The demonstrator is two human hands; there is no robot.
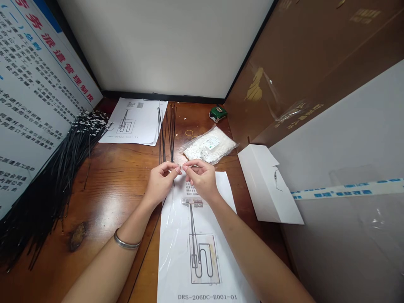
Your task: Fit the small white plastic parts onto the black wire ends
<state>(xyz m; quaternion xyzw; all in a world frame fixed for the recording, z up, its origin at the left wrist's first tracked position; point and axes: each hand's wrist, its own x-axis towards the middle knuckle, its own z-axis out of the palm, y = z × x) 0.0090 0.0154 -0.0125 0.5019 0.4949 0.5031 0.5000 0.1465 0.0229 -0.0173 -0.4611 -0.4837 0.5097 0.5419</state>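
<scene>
Step in hand, as judged: close fingertip work on a small pale piece (181,167), located where the two hands meet. Left hand (159,182) and right hand (203,180) each appear to pinch it between thumb and forefinger; other fingers curled. Any further move calls for steady tips, a light grip and fine alignment. Piece looks tiny and whitish; shape and any joint with a wire cannot be resolved, being largely covered by the fingers. A thin black wire (143,263) runs from near the left wrist toward the wearer; whether it reaches the piece cannot be told. Just beyond the hands: straight black wires (172,130) on the wooden surface (104,181), and a clear bag (211,145) of white bits. Beneath the hands, a printed sheet (173,252). Well left, a thick bundle of black wires (47,193) with white ends.
</scene>
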